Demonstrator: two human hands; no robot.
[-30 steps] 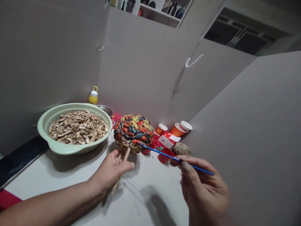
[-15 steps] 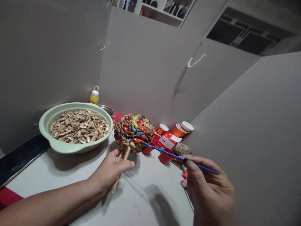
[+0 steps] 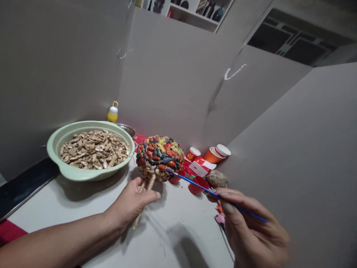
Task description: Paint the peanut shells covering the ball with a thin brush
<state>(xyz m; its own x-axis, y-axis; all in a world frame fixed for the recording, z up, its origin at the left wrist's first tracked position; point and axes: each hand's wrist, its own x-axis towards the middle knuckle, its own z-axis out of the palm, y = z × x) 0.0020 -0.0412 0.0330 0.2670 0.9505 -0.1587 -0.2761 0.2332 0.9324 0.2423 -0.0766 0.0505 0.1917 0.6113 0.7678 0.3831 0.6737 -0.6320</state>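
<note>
My left hand (image 3: 139, 199) is closed around the wrapped, straw-coloured stem of a rounded craft piece (image 3: 160, 154) covered in peanut shells. Most of its shells are painted red, orange, blue, green and yellow; those along the lower edge are bare tan. Between the thumb and fingers of my right hand (image 3: 251, 223) is a thin blue paintbrush (image 3: 195, 183). Its tip, dark with paint, touches or nearly touches a shell low on the right side of the piece. Two red cups (image 3: 198, 185) stand just behind the brush, one partly hidden by the piece.
At left, a green colander (image 3: 63, 163) holds many peanut shells. Behind it are a yellow bottle (image 3: 112, 114) and a metal bowl (image 3: 126, 129). Stacked paper cups (image 3: 217, 153) and a twine ball (image 3: 216, 179) sit at the back right of the white table (image 3: 156, 242).
My right hand has moved slightly right and down, tilting the brush more steeply, with its tip still at the lower shells. My left hand holds the piece in nearly the same place.
</note>
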